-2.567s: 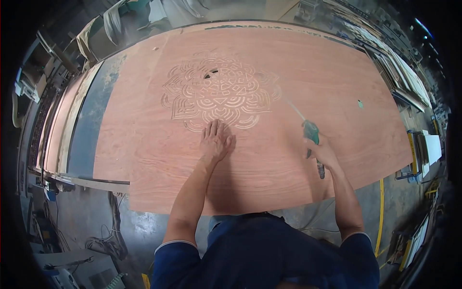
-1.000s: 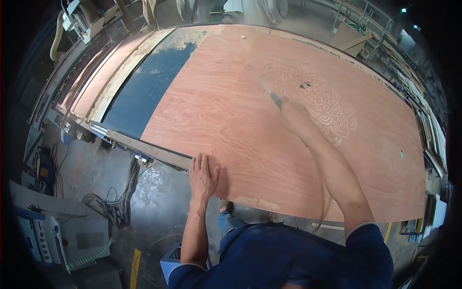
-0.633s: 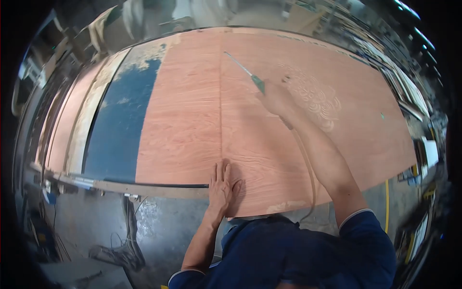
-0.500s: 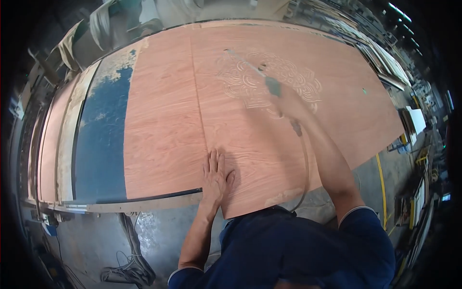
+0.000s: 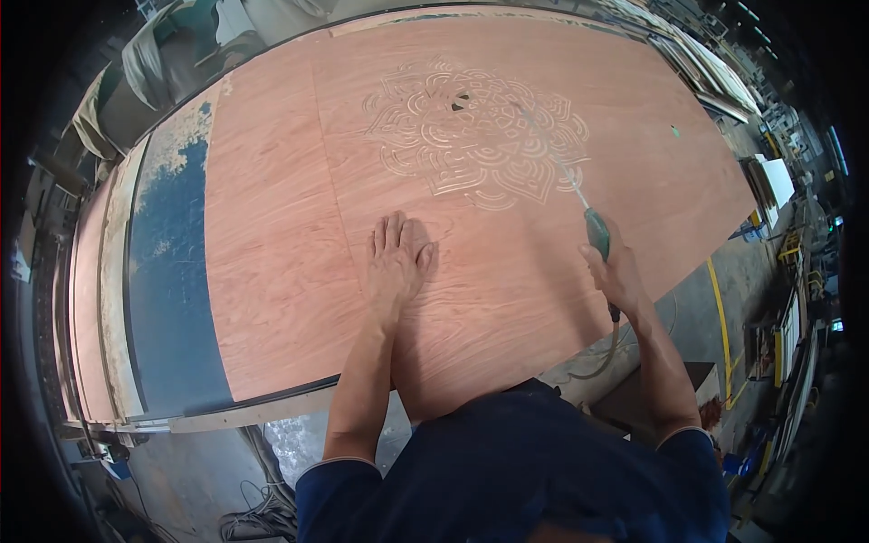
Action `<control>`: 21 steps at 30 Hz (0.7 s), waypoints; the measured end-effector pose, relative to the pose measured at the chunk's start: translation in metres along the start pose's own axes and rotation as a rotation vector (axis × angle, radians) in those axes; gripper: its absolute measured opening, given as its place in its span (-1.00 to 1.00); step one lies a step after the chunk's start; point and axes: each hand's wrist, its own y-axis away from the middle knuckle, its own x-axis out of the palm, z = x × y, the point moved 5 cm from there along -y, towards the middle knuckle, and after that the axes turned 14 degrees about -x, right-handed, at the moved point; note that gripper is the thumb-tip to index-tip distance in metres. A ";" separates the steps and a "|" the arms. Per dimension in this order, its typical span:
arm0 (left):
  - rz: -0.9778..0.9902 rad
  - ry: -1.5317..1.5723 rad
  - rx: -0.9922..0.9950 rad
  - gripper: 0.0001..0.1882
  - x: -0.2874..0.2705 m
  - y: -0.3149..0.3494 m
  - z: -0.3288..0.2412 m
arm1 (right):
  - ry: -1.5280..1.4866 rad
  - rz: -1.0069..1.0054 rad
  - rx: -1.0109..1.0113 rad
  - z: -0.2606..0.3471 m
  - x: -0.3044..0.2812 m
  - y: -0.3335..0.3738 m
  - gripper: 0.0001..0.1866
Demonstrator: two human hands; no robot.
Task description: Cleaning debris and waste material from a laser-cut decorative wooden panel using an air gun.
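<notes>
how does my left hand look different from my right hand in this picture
Your left hand is laid palm down with fingers stretched out on the wooden panel, while your right hand is curled around a green tool with a thin nozzle.
Your left hand is on the near side of the carved pattern; your right hand is farther right, beyond the pattern's right edge.
Both hands are bare.

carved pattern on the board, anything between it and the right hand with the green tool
Nothing visible does. The right hand holds the green tool, whose thin nozzle reaches over the right side of the carved pattern. The left hand is on the board, short of the pattern and left of the nozzle.
</notes>
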 end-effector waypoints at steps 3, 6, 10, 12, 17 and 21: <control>0.006 0.007 -0.003 -0.30 -0.001 -0.001 -0.004 | -0.123 0.163 0.030 0.005 -0.010 -0.003 -0.54; 0.008 0.011 -0.010 -0.32 -0.004 -0.005 -0.004 | -0.078 0.253 -0.051 0.008 -0.011 -0.018 -0.59; -0.005 0.003 -0.019 -0.34 -0.006 -0.003 -0.003 | 0.019 0.261 0.004 0.029 -0.015 -0.032 -0.65; -0.002 0.008 -0.016 -0.34 -0.005 -0.004 -0.003 | 0.032 0.313 0.006 0.018 -0.009 -0.036 -0.65; -0.023 0.006 -0.009 -0.33 -0.005 -0.003 -0.003 | -0.028 0.216 -0.027 0.021 -0.008 -0.038 -0.65; -0.026 0.028 0.003 -0.34 -0.005 -0.004 -0.007 | 0.056 0.311 -0.032 0.005 -0.004 -0.039 -0.66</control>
